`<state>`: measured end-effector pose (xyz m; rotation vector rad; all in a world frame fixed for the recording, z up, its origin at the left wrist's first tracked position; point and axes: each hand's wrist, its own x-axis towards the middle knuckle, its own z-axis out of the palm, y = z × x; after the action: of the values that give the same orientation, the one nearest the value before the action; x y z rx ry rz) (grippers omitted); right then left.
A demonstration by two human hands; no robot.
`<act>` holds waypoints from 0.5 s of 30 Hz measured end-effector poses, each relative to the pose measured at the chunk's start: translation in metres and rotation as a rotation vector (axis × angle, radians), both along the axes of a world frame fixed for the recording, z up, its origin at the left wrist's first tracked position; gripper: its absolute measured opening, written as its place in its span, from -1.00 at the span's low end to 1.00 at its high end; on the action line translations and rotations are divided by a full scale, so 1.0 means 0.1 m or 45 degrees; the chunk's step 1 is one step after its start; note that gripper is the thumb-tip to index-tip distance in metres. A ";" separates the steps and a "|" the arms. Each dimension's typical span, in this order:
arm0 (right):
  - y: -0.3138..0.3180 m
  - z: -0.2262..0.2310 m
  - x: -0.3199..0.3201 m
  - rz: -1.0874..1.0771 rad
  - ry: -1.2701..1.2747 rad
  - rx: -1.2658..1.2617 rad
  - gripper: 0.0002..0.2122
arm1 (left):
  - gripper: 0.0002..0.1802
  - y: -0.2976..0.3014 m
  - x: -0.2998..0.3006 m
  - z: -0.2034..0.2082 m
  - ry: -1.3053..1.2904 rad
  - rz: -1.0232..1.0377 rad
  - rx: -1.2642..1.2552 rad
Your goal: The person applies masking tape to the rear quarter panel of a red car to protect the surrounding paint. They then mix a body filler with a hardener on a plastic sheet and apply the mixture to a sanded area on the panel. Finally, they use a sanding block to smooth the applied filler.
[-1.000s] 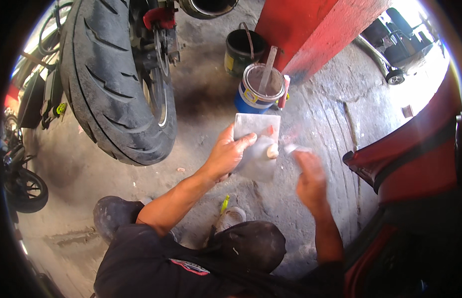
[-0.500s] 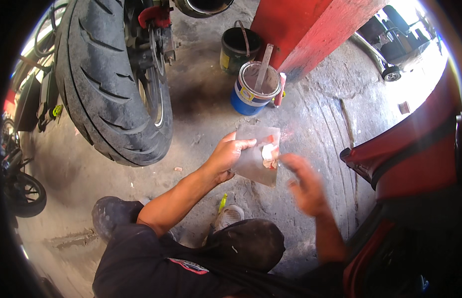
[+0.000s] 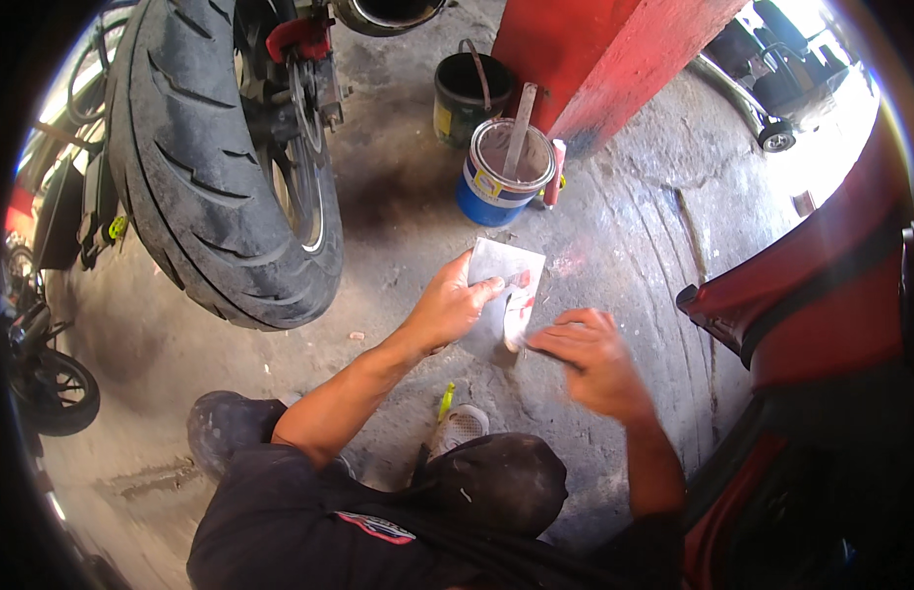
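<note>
My left hand [image 3: 449,309] grips a thin flat grey plate [image 3: 498,258] by its left side, thumb on top. A smear of white paste with red streaks [image 3: 519,309] lies on the right part of the plate. My right hand [image 3: 596,362] is at the plate's lower right edge, fingers pressed together and pointing at the paste. Blur and the fingers hide what, if anything, is in their grip. Beyond the plate, an open blue tin [image 3: 491,208] stands on the floor with a flat metal strip [image 3: 522,133] leaning in it.
A dark bucket [image 3: 462,113] stands behind the tin, against a red pillar [image 3: 585,74]. A red tube [image 3: 554,177] is beside the tin. A motorcycle tyre [image 3: 206,187] rises at the left. Red bodywork [image 3: 811,305] juts in from the right. A yellow-green object [image 3: 446,398] is by my shoe.
My right hand has moved down and left toward the plate's lower edge. The plate has tilted, and the paste is now spread in a longer streak toward that edge.
</note>
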<state>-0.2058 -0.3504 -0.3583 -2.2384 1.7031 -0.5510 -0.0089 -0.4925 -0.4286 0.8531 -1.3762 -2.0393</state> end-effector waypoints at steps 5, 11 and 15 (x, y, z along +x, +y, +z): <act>-0.06 0.00 0.26 -0.147 0.111 -0.206 -0.55 | -0.60 0.03 -0.02 0.09 -0.004 -0.051 -0.043; 0.07 0.00 0.27 -0.413 -0.627 -0.051 -0.56 | -0.60 -0.01 -0.04 0.18 0.105 0.152 0.528; 0.18 -0.37 0.51 -0.249 -0.013 -0.327 -0.45 | -0.51 -0.02 -0.02 0.12 0.053 0.127 0.657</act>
<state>-0.1551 -0.3327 -0.3948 -2.2410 1.9563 -0.8700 -0.0111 -0.4943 -0.4168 1.0548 -0.7687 -2.3529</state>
